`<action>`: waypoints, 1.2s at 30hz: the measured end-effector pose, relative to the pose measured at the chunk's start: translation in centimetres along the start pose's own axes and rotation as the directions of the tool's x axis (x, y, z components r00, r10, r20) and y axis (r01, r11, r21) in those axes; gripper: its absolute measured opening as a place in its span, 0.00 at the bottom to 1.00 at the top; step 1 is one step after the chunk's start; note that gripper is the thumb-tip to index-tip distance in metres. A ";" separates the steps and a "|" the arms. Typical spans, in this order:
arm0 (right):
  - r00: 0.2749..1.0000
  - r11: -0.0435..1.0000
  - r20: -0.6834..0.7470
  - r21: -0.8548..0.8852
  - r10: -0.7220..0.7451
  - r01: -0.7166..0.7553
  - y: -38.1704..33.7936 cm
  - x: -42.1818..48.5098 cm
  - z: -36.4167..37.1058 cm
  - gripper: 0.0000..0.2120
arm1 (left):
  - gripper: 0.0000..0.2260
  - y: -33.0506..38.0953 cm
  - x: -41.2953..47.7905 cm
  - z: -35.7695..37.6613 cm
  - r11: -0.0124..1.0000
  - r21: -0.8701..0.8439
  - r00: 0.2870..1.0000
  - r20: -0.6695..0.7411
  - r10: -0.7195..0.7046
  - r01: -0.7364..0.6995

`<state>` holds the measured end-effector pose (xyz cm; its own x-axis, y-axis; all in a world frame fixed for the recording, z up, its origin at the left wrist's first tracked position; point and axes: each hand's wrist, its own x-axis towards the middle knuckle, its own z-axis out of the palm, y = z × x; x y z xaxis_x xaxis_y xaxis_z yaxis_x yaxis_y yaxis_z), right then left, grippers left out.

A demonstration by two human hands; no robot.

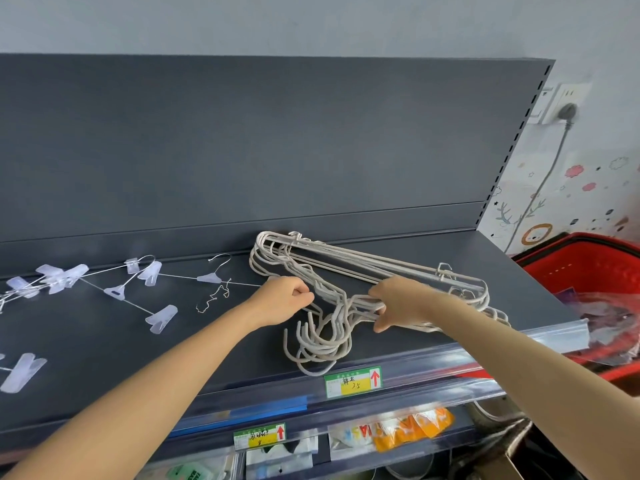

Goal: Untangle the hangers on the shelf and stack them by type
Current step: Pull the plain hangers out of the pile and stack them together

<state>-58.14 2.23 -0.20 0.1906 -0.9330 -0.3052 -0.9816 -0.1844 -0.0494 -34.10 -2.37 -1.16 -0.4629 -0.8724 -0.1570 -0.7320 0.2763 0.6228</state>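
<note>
Both hands hold the pile of white hangers (pixel 346 271) on the dark shelf (pixel 104 341). Fingers of the right hand (pixel 398 301) are pinched shut on the wires near the hooks. Curled tight, the left hand (pixel 282 299) grips the pile's left side. Left of the pile lie clear clip hangers (pixel 117 289). Right of it sits a red basket (pixel 588 268).
</note>
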 end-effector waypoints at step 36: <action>0.988 0.942 -0.083 0.319 0.134 -0.101 2.7 -0.1 -4.1 0.17 | 0.42 -2.0 3.1 -4.8 0.763 0.550 0.852 -0.163 0.497 -0.340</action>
<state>-60.78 0.53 3.59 0.0577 -0.9716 -0.2293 -0.9474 0.0192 -0.3195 -31.67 -7.53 0.83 -0.6768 -0.6717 0.3014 -0.6762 0.7290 0.1064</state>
